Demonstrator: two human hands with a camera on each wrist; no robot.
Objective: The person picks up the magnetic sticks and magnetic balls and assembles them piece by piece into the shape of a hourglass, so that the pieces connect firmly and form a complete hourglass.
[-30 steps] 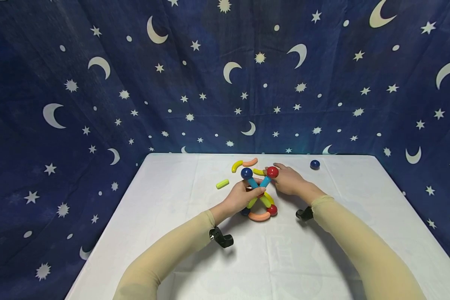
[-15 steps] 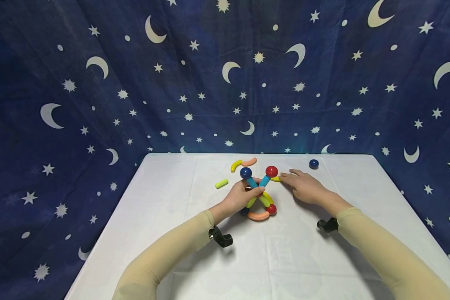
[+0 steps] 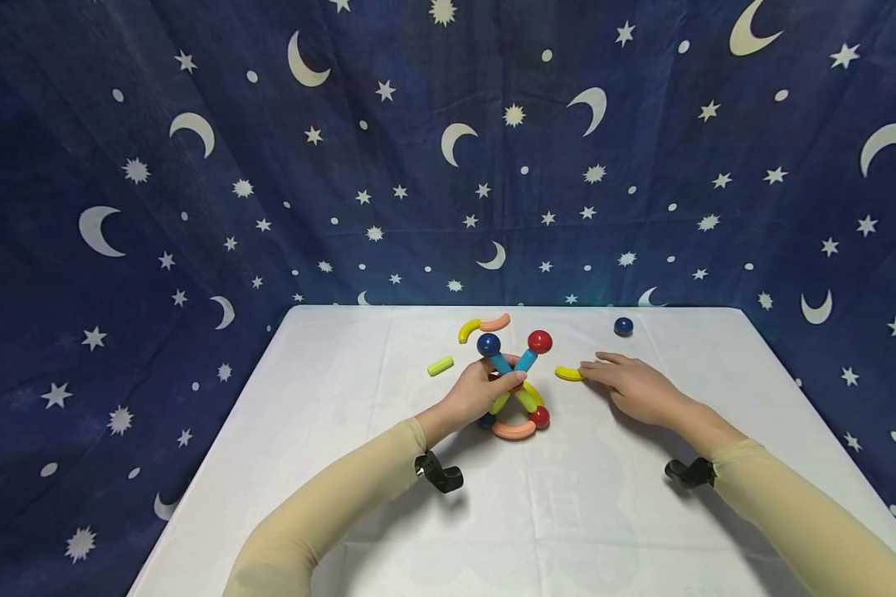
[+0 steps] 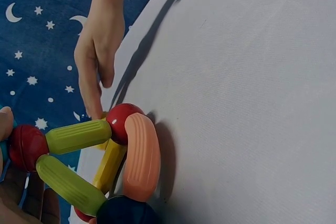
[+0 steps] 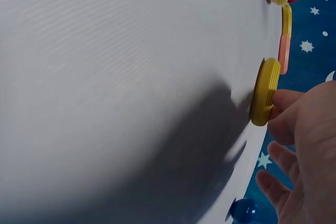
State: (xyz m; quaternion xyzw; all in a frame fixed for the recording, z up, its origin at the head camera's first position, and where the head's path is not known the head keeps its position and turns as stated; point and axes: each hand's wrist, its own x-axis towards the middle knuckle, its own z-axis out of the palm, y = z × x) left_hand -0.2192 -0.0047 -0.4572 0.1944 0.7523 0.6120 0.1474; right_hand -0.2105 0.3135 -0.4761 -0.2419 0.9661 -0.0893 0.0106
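Note:
My left hand (image 3: 472,395) grips the middle of a ball-and-stick toy structure (image 3: 526,400) that stands on the white table. Two blue sticks angle up from it, topped by a dark blue ball (image 3: 489,345) and a red ball (image 3: 540,342). Its base has green and yellow sticks, a curved peach stick (image 4: 142,156) and more balls. To the right, my right hand (image 3: 642,391) pinches one end of a yellow curved stick (image 3: 568,374) between thumb and finger, close to the table. In the right wrist view, the other fingers are spread away from that yellow stick (image 5: 266,92).
Behind the structure lie another yellow curved stick (image 3: 469,331) and a peach curved stick (image 3: 496,322), end to end. A short green stick (image 3: 440,366) is left of it. One loose blue ball (image 3: 623,327) sits at the back right. A starry curtain (image 3: 388,207) hangs behind the table.
The right hand has moved right and nearer, bringing the yellow curved stick out from behind the structure. The left hand and the structure have stayed in place.

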